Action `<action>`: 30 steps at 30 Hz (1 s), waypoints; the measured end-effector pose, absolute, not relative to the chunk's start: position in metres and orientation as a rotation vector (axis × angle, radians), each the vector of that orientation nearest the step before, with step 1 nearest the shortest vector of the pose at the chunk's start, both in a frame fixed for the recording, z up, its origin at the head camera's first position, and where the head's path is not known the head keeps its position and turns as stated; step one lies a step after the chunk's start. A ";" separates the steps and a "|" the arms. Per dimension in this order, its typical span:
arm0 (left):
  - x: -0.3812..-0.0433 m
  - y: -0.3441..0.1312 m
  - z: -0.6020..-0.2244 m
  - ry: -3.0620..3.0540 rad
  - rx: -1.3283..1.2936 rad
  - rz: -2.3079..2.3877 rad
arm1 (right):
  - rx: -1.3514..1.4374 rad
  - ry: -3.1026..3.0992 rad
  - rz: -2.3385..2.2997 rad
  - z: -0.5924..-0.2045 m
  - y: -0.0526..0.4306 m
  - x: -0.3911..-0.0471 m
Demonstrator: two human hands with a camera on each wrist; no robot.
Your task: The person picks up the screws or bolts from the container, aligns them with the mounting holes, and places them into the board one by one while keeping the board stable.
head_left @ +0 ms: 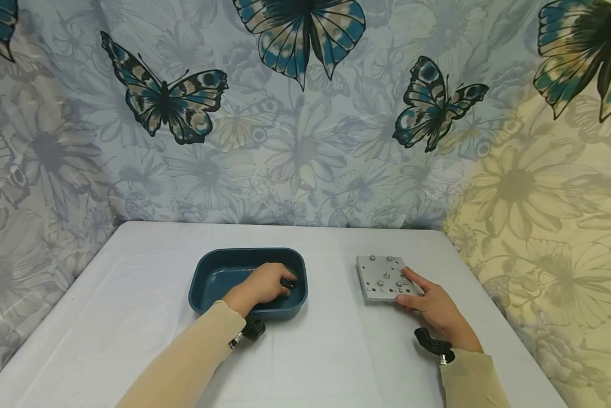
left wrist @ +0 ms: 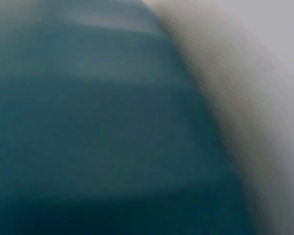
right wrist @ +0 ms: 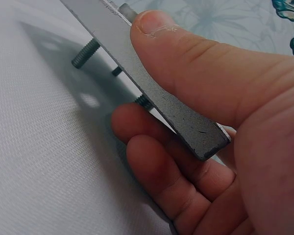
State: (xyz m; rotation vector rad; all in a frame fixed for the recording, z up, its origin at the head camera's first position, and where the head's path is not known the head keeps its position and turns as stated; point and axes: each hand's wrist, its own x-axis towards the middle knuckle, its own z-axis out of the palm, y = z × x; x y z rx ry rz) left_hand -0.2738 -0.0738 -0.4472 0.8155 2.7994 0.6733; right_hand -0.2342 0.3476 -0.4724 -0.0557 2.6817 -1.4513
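My right hand (head_left: pixel 440 309) grips a flat silver metal plate (head_left: pixel 374 286) by its right edge, thumb on one face and fingers on the other. Bolt heads and rows of small holes show on its top. In the right wrist view, threaded bolt ends (right wrist: pixel 85 54) stick out beneath the plate, which is held tilted off the cloth. My left hand (head_left: pixel 264 283) reaches into a dark blue tray (head_left: pixel 208 286), fingers bent down at its right side. Small dark pieces (head_left: pixel 287 282) show at the fingertips; whether they are pinched is unclear. The left wrist view is blurred.
A white cloth covers the table (head_left: pixel 330 351). Behind it and at both sides hangs a butterfly and flower patterned curtain (head_left: pixel 305 147). The tray stands left of the plate, with bare cloth between them. A black wrist camera (head_left: pixel 254 330) sits near the tray's front wall.
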 end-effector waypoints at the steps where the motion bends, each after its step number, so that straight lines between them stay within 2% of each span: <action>1: -0.274 -0.074 -0.448 2.812 0.847 0.643 | -0.056 2.680 -1.456 -0.473 0.348 -0.234; 30: -0.270 -0.069 -0.449 2.925 1.103 0.428 | -0.053 2.698 -1.428 -0.474 0.349 -0.233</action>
